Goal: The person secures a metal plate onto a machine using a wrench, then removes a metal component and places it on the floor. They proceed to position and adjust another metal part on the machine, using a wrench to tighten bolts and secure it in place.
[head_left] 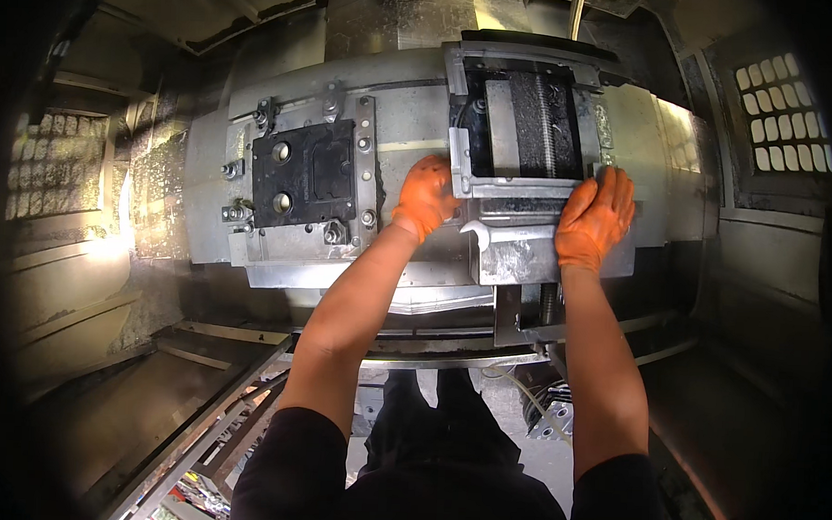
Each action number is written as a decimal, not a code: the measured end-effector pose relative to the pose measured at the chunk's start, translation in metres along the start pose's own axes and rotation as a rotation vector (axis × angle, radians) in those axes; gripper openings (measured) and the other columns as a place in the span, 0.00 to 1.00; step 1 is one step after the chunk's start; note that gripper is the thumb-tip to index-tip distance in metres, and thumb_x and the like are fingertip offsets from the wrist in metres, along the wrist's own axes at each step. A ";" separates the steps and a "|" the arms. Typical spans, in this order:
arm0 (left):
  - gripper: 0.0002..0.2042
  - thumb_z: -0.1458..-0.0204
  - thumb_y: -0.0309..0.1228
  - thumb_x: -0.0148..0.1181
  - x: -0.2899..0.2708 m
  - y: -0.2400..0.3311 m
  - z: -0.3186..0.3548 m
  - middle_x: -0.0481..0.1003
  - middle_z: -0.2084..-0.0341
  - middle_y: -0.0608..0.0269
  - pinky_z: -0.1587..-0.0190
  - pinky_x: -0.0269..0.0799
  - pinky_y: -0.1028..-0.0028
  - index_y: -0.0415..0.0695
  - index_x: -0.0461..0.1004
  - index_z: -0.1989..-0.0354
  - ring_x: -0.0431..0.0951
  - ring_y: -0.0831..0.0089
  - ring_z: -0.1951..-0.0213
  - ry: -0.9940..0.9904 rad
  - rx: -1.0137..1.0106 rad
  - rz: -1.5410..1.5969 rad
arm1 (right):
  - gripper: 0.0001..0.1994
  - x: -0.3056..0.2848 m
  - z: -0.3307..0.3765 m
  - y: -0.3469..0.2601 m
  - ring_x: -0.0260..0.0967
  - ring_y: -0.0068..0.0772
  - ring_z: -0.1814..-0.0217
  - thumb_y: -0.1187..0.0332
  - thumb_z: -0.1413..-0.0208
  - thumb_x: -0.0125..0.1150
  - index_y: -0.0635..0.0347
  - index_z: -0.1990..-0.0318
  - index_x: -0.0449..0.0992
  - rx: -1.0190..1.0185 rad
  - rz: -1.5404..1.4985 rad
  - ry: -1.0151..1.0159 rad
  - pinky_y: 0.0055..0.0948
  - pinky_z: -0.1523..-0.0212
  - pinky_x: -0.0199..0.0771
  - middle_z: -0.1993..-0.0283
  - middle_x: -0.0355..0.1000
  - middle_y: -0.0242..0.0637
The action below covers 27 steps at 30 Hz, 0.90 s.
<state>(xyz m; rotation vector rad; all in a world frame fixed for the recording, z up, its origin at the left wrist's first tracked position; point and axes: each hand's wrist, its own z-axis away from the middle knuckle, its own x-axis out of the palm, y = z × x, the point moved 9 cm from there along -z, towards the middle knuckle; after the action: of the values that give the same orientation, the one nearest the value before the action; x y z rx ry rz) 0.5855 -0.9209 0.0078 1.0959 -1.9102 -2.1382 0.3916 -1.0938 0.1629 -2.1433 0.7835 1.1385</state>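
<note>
A machine vise [552, 184] with a threaded screw [546, 127] in its rectangular frame stands right of centre. My left hand [427, 201], in an orange glove, is curled against the left edge of that frame, its fingertips partly hidden. At the frame's front right corner lies my right hand [597, 219], also gloved in orange, with fingers stretched out. An open-ended wrench [509, 233] rests on the front block of the vise, its far end by my right wrist. Left of my hands, a dark rectangular metal plate [304, 174] with two round holes is fixed on the table.
Several bolted clamps [334, 231] surround the dark plate. A metal strip [366, 153] stands along its right side. Side walls with grid-like windows [786, 112] enclose the machine. The front sill [431, 360] runs between my body and the machine table [370, 275].
</note>
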 end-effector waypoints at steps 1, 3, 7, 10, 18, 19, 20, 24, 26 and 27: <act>0.15 0.58 0.31 0.68 0.006 -0.010 0.000 0.80 0.59 0.53 0.46 0.72 0.60 0.47 0.82 0.58 0.76 0.53 0.53 -0.033 0.013 0.037 | 0.23 -0.001 -0.002 -0.002 0.60 0.61 0.32 0.61 0.36 0.47 0.72 0.42 0.72 -0.016 0.009 0.005 0.52 0.31 0.54 0.38 0.68 0.58; 0.14 0.56 0.28 0.66 0.016 -0.026 -0.002 0.80 0.60 0.53 0.48 0.73 0.60 0.47 0.82 0.59 0.78 0.53 0.56 -0.096 0.037 0.110 | 0.22 -0.004 -0.007 -0.010 0.62 0.63 0.36 0.64 0.38 0.48 0.74 0.44 0.72 -0.066 0.008 0.031 0.52 0.36 0.58 0.41 0.69 0.59; 0.11 0.46 0.23 0.59 0.007 0.029 -0.007 0.80 0.60 0.57 0.50 0.73 0.69 0.45 0.81 0.55 0.77 0.62 0.52 -0.373 -0.175 0.486 | 0.21 -0.008 -0.008 -0.009 0.63 0.64 0.38 0.65 0.39 0.48 0.75 0.46 0.72 -0.078 0.038 0.050 0.52 0.38 0.60 0.42 0.69 0.60; 0.13 0.44 0.26 0.59 0.000 0.018 -0.005 0.79 0.58 0.59 0.51 0.73 0.69 0.45 0.78 0.51 0.76 0.64 0.52 -0.318 -0.123 0.360 | 0.21 -0.003 -0.009 -0.009 0.63 0.64 0.38 0.65 0.39 0.49 0.75 0.46 0.72 -0.081 0.039 0.044 0.53 0.38 0.60 0.42 0.68 0.60; 0.18 0.50 0.30 0.61 -0.005 0.024 -0.010 0.77 0.56 0.56 0.46 0.71 0.59 0.47 0.77 0.49 0.75 0.54 0.50 -0.224 0.244 0.128 | 0.22 0.000 -0.006 -0.007 0.63 0.65 0.37 0.63 0.37 0.47 0.74 0.45 0.72 -0.072 0.074 0.051 0.53 0.37 0.60 0.41 0.69 0.59; 0.17 0.52 0.32 0.61 -0.013 0.047 -0.011 0.78 0.54 0.51 0.42 0.69 0.55 0.48 0.78 0.52 0.74 0.47 0.49 -0.191 0.364 0.037 | 0.21 -0.001 -0.007 -0.007 0.63 0.65 0.37 0.63 0.37 0.47 0.73 0.45 0.72 -0.073 0.073 0.048 0.53 0.37 0.60 0.41 0.68 0.59; 0.17 0.51 0.32 0.60 -0.011 0.040 -0.012 0.78 0.54 0.51 0.42 0.69 0.55 0.48 0.78 0.51 0.73 0.46 0.48 -0.194 0.279 0.040 | 0.21 -0.001 -0.007 -0.006 0.62 0.64 0.37 0.63 0.37 0.47 0.73 0.45 0.72 -0.073 0.073 0.046 0.53 0.37 0.59 0.41 0.68 0.59; 0.18 0.49 0.33 0.61 -0.006 0.008 -0.007 0.77 0.51 0.50 0.39 0.67 0.55 0.49 0.77 0.48 0.72 0.45 0.46 -0.232 0.039 0.134 | 0.21 0.001 -0.006 -0.009 0.62 0.64 0.37 0.63 0.37 0.47 0.73 0.45 0.72 -0.085 0.067 0.043 0.53 0.37 0.59 0.41 0.68 0.59; 0.19 0.50 0.33 0.62 -0.005 0.003 -0.006 0.77 0.50 0.49 0.39 0.66 0.55 0.50 0.77 0.47 0.72 0.45 0.46 -0.255 0.089 0.148 | 0.21 0.002 -0.007 -0.011 0.62 0.64 0.36 0.63 0.37 0.47 0.72 0.45 0.72 -0.080 0.053 0.031 0.53 0.37 0.59 0.41 0.68 0.58; 0.20 0.51 0.33 0.63 -0.007 0.013 -0.007 0.77 0.50 0.49 0.39 0.67 0.54 0.50 0.77 0.47 0.72 0.45 0.46 -0.264 0.172 0.119 | 0.21 0.002 -0.007 -0.010 0.62 0.64 0.36 0.63 0.37 0.47 0.72 0.44 0.72 -0.075 0.050 0.024 0.53 0.36 0.59 0.41 0.68 0.58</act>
<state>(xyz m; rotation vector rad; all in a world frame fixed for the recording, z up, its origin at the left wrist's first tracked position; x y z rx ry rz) 0.5896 -0.9260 0.0230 0.7279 -2.2462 -2.1782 0.4032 -1.0921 0.1669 -2.2136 0.8214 1.1873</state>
